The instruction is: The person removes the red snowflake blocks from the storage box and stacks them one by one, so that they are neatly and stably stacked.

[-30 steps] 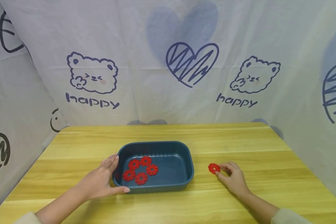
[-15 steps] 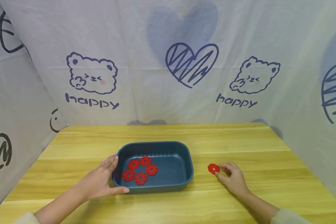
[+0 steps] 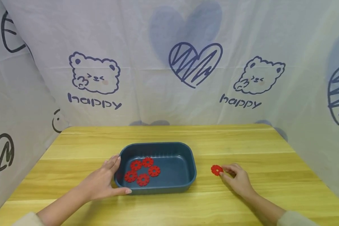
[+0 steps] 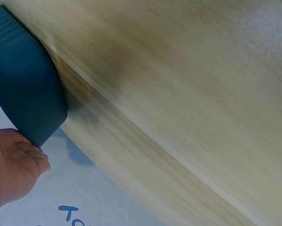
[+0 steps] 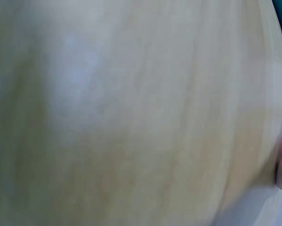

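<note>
A dark blue rectangular bin stands on the table, and several red notched plastic discs, shaped like flowers with a centre hole, lie flat in its left half. My left hand holds the bin's left end, thumb along the front wall and fingers against the left side. In the left wrist view the fingers of that hand curl in at the bin's edge. To the right of the bin, my right hand pinches another red notched disc between thumb and forefinger, low over the table.
The wood-grain table reaches back to a pale cloth backdrop printed with bears and hearts. More of this cloth hangs at both sides. In the right wrist view, mostly blurred tabletop shows.
</note>
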Action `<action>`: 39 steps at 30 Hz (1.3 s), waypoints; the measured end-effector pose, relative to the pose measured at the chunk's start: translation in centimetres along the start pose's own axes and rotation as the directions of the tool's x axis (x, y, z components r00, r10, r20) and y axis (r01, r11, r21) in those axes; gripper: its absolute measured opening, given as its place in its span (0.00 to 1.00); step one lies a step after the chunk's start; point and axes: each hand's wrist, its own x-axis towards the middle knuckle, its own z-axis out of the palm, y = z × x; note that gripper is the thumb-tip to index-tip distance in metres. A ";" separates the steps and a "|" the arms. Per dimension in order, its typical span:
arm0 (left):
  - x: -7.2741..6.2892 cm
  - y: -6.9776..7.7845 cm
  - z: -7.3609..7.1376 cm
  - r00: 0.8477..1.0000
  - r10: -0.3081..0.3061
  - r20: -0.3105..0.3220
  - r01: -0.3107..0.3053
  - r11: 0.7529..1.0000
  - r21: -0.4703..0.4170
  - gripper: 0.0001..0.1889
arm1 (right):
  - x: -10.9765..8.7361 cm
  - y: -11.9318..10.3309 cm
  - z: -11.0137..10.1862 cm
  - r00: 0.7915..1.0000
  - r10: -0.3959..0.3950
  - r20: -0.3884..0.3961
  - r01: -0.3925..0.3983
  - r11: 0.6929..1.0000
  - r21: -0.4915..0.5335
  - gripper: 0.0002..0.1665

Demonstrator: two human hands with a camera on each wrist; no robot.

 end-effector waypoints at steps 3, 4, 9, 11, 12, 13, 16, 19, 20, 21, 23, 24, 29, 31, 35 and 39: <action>0.0 0.0 0.0 1.000 -0.005 0.006 0.005 1.000 -0.004 0.60 | 0.1 0.0 0.0 1.000 -0.014 -0.022 0.014 1.000 -0.004 0.12; 0.0 0.0 0.0 1.000 -0.006 0.007 0.006 1.000 -0.004 0.60 | 0.1 -0.1 0.0 0.999 -0.022 -0.027 0.022 1.000 -0.014 0.12; 0.0 0.0 0.0 1.000 0.000 0.000 0.000 1.000 -0.006 0.60 | 0.8 -1.2 -0.6 1.000 -0.015 -0.013 0.015 1.000 -0.017 0.11; 0.1 0.0 0.1 1.000 0.006 -0.010 -0.006 1.000 -0.004 0.59 | 1.3 -1.8 -0.9 1.000 -0.010 -0.006 0.010 1.000 -0.013 0.11; 0.1 0.0 0.1 1.000 0.008 -0.012 -0.008 1.000 -0.004 0.59 | 1.5 -2.1 -1.0 1.000 -0.007 -0.004 0.007 1.000 -0.015 0.12; 0.1 0.0 0.1 1.000 0.009 -0.011 -0.009 1.000 -0.005 0.59 | 1.8 -2.5 -1.0 1.000 -0.009 -0.001 0.009 1.000 -0.017 0.12; 0.2 0.0 0.1 1.000 0.008 0.001 -0.008 1.000 -0.007 0.60 | 2.6 -3.5 -1.0 0.999 -0.029 0.016 0.029 0.999 -0.018 0.12; 0.2 0.1 0.0 1.000 0.005 0.013 -0.005 1.000 -0.010 0.60 | 3.3 -4.5 -0.8 0.998 -0.058 0.035 0.058 0.998 0.003 0.13; 0.3 0.1 0.0 1.000 0.005 0.014 -0.005 1.000 -0.011 0.60 | 3.6 -4.9 -0.7 0.997 -0.063 0.042 0.062 0.998 0.014 0.13; 0.3 0.1 0.0 1.000 0.006 0.015 -0.006 1.000 -0.011 0.60 | 3.8 -5.2 -0.5 0.996 -0.070 0.048 0.069 0.997 0.021 0.13; 0.4 0.1 0.0 1.000 0.006 0.016 -0.006 1.000 -0.014 0.60 | 4.2 -5.9 -0.2 0.995 -0.085 0.055 0.083 0.996 0.033 0.14; 0.4 0.1 0.0 1.000 0.007 0.018 -0.006 1.000 -0.016 0.60 | 4.4 -6.3 -0.1 0.994 -0.091 0.058 0.089 0.995 0.042 0.14; 0.3 0.1 0.0 1.000 0.003 0.024 -0.003 1.000 -0.016 0.60 | 5.0 -8.5 1.1 0.988 -0.129 0.089 0.121 0.988 0.092 0.15; 0.1 0.0 -0.1 1.000 0.000 0.031 0.001 1.000 -0.013 0.60 | 5.1 -9.3 1.7 0.983 -0.138 0.118 0.124 0.985 0.116 0.16; -0.2 0.0 -0.3 0.999 -0.003 0.034 0.003 1.000 -0.010 0.59 | 5.2 -10.8 3.1 0.971 -0.137 0.198 0.107 0.982 0.153 0.17; -0.1 -0.1 -0.3 1.000 0.006 0.016 -0.006 1.000 0.001 0.60 | 5.5 -12.1 4.4 0.946 -0.159 0.282 0.115 0.979 0.166 0.18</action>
